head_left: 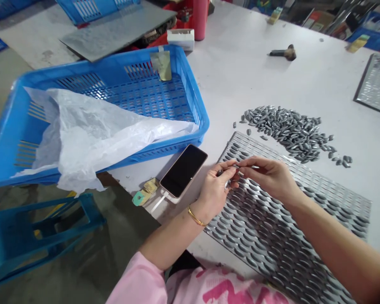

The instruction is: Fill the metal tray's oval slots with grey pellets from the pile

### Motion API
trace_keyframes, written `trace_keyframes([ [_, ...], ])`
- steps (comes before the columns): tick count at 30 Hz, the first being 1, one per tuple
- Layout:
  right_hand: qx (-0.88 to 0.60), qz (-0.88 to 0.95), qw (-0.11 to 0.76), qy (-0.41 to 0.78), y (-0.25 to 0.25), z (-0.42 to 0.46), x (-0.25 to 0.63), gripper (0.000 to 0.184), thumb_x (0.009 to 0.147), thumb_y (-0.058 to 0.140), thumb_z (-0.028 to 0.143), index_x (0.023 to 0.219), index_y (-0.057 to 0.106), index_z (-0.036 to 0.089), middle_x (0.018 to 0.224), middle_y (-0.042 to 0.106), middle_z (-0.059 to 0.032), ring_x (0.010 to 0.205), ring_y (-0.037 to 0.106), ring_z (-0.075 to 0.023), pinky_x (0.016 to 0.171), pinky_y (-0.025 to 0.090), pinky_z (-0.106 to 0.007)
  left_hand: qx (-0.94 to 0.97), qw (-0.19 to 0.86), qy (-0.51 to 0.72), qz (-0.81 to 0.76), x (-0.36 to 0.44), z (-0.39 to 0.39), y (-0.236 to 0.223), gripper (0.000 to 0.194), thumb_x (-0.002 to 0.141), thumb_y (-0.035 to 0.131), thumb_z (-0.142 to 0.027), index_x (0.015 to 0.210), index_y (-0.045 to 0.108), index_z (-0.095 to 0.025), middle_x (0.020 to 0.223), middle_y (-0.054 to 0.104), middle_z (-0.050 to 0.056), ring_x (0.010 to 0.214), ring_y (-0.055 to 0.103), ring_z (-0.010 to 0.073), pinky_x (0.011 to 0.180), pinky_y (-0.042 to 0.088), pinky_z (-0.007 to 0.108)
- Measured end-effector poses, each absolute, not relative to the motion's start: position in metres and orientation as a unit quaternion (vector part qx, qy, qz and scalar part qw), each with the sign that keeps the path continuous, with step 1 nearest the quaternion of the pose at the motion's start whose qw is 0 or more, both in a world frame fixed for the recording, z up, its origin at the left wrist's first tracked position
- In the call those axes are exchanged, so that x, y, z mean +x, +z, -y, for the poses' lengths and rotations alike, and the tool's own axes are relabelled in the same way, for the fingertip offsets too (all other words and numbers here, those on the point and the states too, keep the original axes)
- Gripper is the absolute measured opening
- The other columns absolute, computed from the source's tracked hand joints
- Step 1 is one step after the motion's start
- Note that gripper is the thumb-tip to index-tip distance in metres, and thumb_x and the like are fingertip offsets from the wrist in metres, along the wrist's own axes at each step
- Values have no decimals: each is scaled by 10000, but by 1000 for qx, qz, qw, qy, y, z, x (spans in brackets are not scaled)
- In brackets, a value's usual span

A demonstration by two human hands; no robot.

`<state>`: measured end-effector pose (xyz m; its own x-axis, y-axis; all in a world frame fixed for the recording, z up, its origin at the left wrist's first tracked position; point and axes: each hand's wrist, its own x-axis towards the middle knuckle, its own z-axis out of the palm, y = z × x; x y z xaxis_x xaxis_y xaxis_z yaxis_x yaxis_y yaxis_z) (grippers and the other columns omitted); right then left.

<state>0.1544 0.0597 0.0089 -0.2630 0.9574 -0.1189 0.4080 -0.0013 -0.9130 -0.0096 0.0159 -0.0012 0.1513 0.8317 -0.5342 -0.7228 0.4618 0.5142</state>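
My left hand [217, 185] is closed around a few small dark grey oval pieces [220, 172], held over the upper left part of the tray. Thumb and fingertips of my right hand [269, 175] pinch together against the left fingertips, at a small grey piece that is mostly hidden. Beneath both hands lies a flat metallic tray [351, 198] with rows of oval pieces set on it; its far rows look bare. Just beyond the tray is a heap of loose grey oval pieces [291, 131], with several strays around it.
A blue plastic basket [199, 97] holding a white plastic sheet [91, 131] stands on the left. Beside my left hand lie a phone [184, 171] with a white cable and a tag [145, 192]. A brush [283, 52], a pink bottle [201, 19] and another tray [376, 82] are farther off.
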Motion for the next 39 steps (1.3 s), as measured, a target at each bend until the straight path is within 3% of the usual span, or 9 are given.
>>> trace_keyframes([
  [6,-533,787,268,155,-17,-119,166,197,882,603,331,877,771,230,827,728,-50,648,634,-175,655,517,-327,-28,751,528,-396,-11,-18,1,234,820,539,-109,1047,577,-147,985,718,120,867,727,221,776,556,342],
  [9,-518,820,224,92,-33,-141,169,211,893,579,311,897,771,223,847,733,-55,692,654,-187,676,511,-323,-38,755,528,-387,-12,-17,4,167,830,521,-86,981,534,-157,1028,723,136,919,737,245,883,561,411],
  [16,-486,859,164,12,-42,-147,167,259,919,518,261,926,774,214,894,734,-81,853,687,-228,729,519,-328,-25,766,516,-384,-10,-14,9,52,943,557,-191,929,524,-153,1103,707,164,989,727,245,952,553,420],
  [21,-467,875,120,37,-35,-153,172,275,924,507,272,984,773,239,978,737,-75,884,685,-221,725,520,-332,-34,775,507,-377,-10,-15,10,138,985,513,-272,964,549,-140,1147,702,193,975,734,247,950,556,422],
  [24,-478,863,147,77,-22,-146,173,273,934,521,317,1021,769,243,998,735,-71,849,686,-217,714,530,-342,-43,781,505,-366,-11,-16,10,169,988,510,-287,1006,575,-132,1148,702,192,968,733,246,961,553,437],
  [27,-484,833,216,157,-4,-119,166,281,939,563,387,1081,756,240,1008,728,-77,788,681,-199,714,553,-340,-39,790,501,-351,-12,-17,9,199,987,516,-307,1036,597,-131,1101,706,159,954,725,234,956,557,442],
  [30,-428,826,218,293,13,-85,154,269,937,592,408,1086,757,257,1115,703,-86,963,685,-223,831,578,-353,-15,791,501,-350,-11,-16,8,198,980,535,-304,1038,636,-144,1032,692,100,944,697,197,890,577,383],
  [36,-448,789,239,345,23,-54,141,202,913,618,388,946,781,272,937,691,-82,874,662,-232,735,588,-384,35,808,478,-344,-9,-12,4,257,887,681,-370,1036,684,-160,981,678,70,925,667,189,785,565,306],
  [39,-487,752,272,351,23,-51,148,191,905,646,399,969,772,271,890,686,-65,812,661,-216,727,568,-377,64,820,463,-331,-10,-11,3,336,861,694,-459,986,681,-147,925,664,68,833,652,172,714,558,297],
])
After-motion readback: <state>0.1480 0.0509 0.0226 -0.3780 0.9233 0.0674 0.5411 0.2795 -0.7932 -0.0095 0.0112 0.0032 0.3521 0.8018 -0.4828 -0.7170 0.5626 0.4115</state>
